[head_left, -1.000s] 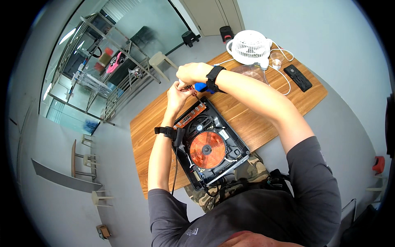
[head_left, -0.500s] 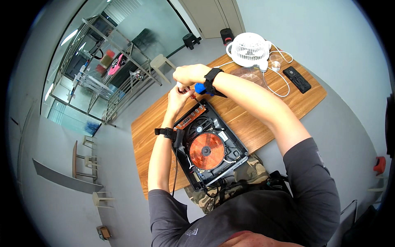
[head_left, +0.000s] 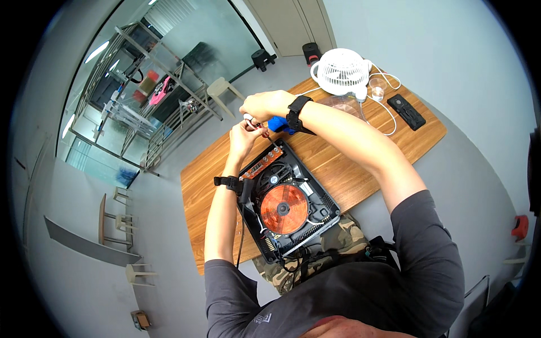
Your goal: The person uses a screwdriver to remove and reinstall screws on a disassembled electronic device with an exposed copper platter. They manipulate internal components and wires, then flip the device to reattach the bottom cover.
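Observation:
An opened induction cooker (head_left: 322, 207) lies tilted on the wooden table, its round copper coil (head_left: 273, 219) exposed. A narrow orange circuit board (head_left: 261, 164) runs along its far end. Above that board's right end, a screwdriver (head_left: 265, 133) with a red and white handle points down, its thin shaft reaching the board. My left hand (head_left: 242, 139) is closed around the lower handle. Over the handle's top, my right hand (head_left: 267, 105) is closed, partly hiding it. Whether the tip sits in a screw is too small to tell.
A blue object (head_left: 278, 124) lies behind my right wrist. Farther right stand a white fan (head_left: 341, 69) with its cable, a clear cup (head_left: 377, 90) and a black case (head_left: 406, 112). A dark cord (head_left: 241, 248) hangs beside my left forearm. Camouflage cloth (head_left: 344, 238) shows below the cooker.
My right hand has shifted slightly and turned at the handle's top, so more of its white end shows. My left hand stays on the handle.

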Tool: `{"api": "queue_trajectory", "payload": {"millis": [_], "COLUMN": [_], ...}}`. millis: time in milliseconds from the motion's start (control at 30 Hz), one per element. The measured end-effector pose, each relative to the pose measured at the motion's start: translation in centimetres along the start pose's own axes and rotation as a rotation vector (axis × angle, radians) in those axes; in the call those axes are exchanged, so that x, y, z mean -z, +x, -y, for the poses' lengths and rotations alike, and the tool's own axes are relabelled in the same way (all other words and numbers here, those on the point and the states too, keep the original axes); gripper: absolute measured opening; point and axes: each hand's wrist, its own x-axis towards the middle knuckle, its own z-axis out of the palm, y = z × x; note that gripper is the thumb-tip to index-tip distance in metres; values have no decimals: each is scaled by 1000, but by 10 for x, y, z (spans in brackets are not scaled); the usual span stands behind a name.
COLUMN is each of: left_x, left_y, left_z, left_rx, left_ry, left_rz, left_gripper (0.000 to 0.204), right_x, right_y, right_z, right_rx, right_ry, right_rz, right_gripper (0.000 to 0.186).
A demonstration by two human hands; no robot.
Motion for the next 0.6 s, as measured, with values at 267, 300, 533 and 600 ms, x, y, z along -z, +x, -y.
{"api": "queue_trajectory", "payload": {"millis": [267, 300, 533, 600], "left_x": [1, -1, -12, -8], "left_y": [-4, -2, -3, -3], "left_z": [-11, -8, -3, -3], "left_rx": [-28, -33, -29, -31], "left_ry": [-157, -193, -19, -21], "left_rz": [96, 101, 13, 19], "left_gripper": [17, 19, 21, 22], "right_x": [3, 3, -7, -7], "right_y": [1, 3, 4, 6], "right_z": [3, 2, 8, 10], "right_rx": [-160, -182, -173, -177], "right_ry": [99, 93, -211, -185], "right_rz": [81, 86, -27, -2], "right_gripper": [35, 34, 55, 58]}}
